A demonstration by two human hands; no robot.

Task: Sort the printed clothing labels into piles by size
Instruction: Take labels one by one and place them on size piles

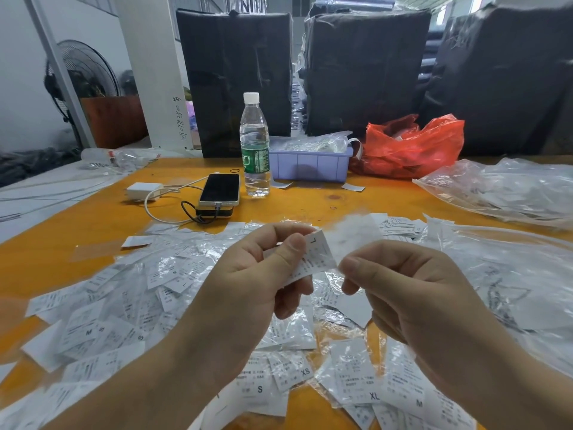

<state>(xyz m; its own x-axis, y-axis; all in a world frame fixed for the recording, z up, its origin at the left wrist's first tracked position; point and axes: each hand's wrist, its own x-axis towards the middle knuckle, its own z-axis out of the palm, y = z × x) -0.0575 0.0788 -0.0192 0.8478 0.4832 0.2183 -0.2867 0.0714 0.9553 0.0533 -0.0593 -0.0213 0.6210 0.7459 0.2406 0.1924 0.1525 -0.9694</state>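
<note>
Above the middle of the orange table (62, 231), my left hand (257, 274) pinches a white label printed "L" (316, 256) between thumb and fingers. My right hand (403, 283) is close beside it, fingers curled and pinched on a blurred, thin clear wrapper (353, 234) that rises from the label's right edge. Several loose printed labels (124, 308), some in clear sleeves, lie scattered under and around both hands. Sizes S, M, XS and XL can be read on them; an XL label (356, 373) lies near the front.
A water bottle (255, 144), a phone (220, 189) on a power bank with a cable and white charger (144, 190) stand behind the labels. Further back are a lilac bin (310, 166), a red plastic bag (412, 147), clear bags (508, 190) at right, and dark wrapped bales (238, 76).
</note>
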